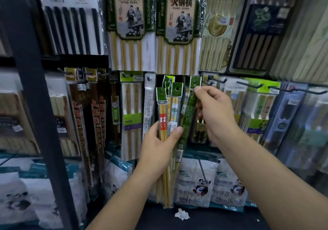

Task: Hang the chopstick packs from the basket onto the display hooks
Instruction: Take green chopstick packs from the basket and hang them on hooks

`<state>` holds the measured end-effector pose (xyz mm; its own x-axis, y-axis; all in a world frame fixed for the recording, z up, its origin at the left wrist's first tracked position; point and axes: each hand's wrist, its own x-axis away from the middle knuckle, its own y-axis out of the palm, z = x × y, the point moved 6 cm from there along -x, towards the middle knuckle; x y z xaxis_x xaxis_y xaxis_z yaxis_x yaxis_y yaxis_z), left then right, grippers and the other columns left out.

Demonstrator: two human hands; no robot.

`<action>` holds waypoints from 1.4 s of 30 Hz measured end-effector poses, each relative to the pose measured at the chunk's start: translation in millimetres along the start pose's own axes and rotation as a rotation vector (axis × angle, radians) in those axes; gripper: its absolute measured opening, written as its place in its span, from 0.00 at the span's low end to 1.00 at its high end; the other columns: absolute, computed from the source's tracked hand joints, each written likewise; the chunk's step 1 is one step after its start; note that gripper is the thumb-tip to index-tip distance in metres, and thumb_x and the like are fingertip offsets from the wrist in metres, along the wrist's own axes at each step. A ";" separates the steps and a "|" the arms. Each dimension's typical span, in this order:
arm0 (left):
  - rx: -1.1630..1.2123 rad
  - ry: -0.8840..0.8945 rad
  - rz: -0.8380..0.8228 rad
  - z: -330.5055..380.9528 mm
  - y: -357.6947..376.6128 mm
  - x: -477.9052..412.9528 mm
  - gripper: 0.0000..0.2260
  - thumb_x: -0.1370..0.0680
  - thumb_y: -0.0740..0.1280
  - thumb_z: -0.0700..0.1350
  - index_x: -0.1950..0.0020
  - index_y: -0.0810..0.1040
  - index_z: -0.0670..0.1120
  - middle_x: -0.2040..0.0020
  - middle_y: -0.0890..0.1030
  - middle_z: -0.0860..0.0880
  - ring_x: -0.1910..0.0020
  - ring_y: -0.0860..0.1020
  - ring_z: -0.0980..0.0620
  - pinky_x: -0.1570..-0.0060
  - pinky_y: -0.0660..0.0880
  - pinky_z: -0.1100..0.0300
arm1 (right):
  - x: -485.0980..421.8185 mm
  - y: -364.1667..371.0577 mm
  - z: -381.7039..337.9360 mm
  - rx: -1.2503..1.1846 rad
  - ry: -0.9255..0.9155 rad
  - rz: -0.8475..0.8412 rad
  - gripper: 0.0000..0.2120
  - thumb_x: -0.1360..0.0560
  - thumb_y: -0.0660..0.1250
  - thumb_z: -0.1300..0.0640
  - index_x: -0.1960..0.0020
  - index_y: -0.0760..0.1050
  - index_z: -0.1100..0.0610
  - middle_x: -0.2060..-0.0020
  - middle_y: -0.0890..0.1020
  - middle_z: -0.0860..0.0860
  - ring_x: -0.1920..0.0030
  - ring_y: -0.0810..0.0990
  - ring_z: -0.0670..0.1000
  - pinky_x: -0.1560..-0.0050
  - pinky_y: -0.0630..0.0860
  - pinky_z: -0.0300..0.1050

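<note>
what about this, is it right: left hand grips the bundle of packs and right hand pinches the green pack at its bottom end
The right hand pinches the green pack at its top end, not its bottom, as the head view shows. The left hand does grip the bundle of packs.

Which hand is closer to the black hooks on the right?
Right. The right hand, pinching the top of the green pack, is just left of the black hooks; the left hand sits lower and farther left, gripping other packs.
</note>
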<state>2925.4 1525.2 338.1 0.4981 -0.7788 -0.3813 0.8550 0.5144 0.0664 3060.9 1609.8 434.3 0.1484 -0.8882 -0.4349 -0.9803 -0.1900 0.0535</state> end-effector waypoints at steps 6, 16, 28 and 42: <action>0.057 -0.012 -0.022 -0.2 -6.0 -2.3 0.08 0.22 0.72 0.55 0.45 0.80 0.56 0.53 0.86 0.60 0.56 0.84 0.61 0.59 0.76 0.71 | -10.4 4.8 5.3 0.018 0.028 0.042 0.13 0.19 0.68 0.52 0.62 0.83 0.49 0.71 0.75 0.44 0.68 0.73 0.43 0.58 0.72 0.43; 0.090 -0.022 -0.034 -0.5 -9.9 -0.7 0.08 0.22 0.73 0.55 0.45 0.81 0.56 0.52 0.87 0.60 0.56 0.85 0.61 0.61 0.76 0.73 | -18.5 6.6 9.6 0.009 0.015 0.086 0.18 0.19 0.66 0.53 0.58 0.73 0.67 0.68 0.65 0.54 0.66 0.65 0.50 0.37 0.74 0.50; 0.067 -0.026 -0.036 -1.9 -9.0 -0.5 0.07 0.25 0.76 0.55 0.48 0.82 0.62 0.53 0.87 0.59 0.56 0.86 0.57 0.60 0.81 0.62 | -47.3 10.4 31.3 0.199 -0.077 0.169 0.14 0.18 0.66 0.50 0.61 0.81 0.52 0.60 0.84 0.55 0.66 0.76 0.38 0.61 0.70 0.34; 0.148 -0.047 -0.075 -4.2 -3.3 2.9 0.09 0.25 0.78 0.47 0.50 0.83 0.59 0.54 0.88 0.52 0.58 0.87 0.50 0.63 0.83 0.61 | 11.4 21.0 18.6 0.057 -0.144 -0.169 0.06 0.19 0.67 0.52 0.52 0.82 0.49 0.61 0.85 0.43 0.60 0.82 0.39 0.61 0.75 0.31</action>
<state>2923.4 1522.7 332.9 0.4350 -0.8309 -0.3470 0.9004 0.3981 0.1754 3039.6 1603.5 413.7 0.2946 -0.7763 -0.5573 -0.9496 -0.3030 -0.0800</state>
